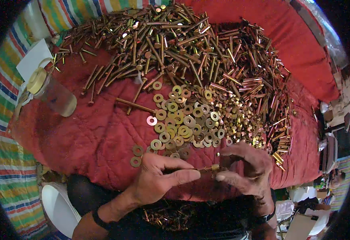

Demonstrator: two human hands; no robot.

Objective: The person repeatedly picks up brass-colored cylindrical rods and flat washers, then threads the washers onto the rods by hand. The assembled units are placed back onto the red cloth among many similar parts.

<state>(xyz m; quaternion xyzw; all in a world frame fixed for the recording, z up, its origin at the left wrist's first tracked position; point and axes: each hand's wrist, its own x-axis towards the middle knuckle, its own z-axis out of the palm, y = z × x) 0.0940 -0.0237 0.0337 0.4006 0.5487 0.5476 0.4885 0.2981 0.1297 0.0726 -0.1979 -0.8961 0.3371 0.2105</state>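
Between the thumb and curled fingers of my left hand [163, 176] is a thin metal bolt, pointing right. A gold-coloured end piece [215, 167] shows at its right tip; I cannot tell whether it is a nut or a sleeve. My right hand [249, 166] curves around that tip, its thumb and fingers apart and slightly blurred. Just beyond both hands lies a pile of flat brass-coloured washers [189, 121]. Small gold nuts [243, 120] are heaped to the right of the washers.
A large heap of long bolts [155, 44] covers the far side of the red cloth [99, 132]. A clear jar with a yellowish lid [55, 92] lies tilted at left. More metal pieces [171, 216] sit at my lap. A white basin [59, 204] stands lower left.
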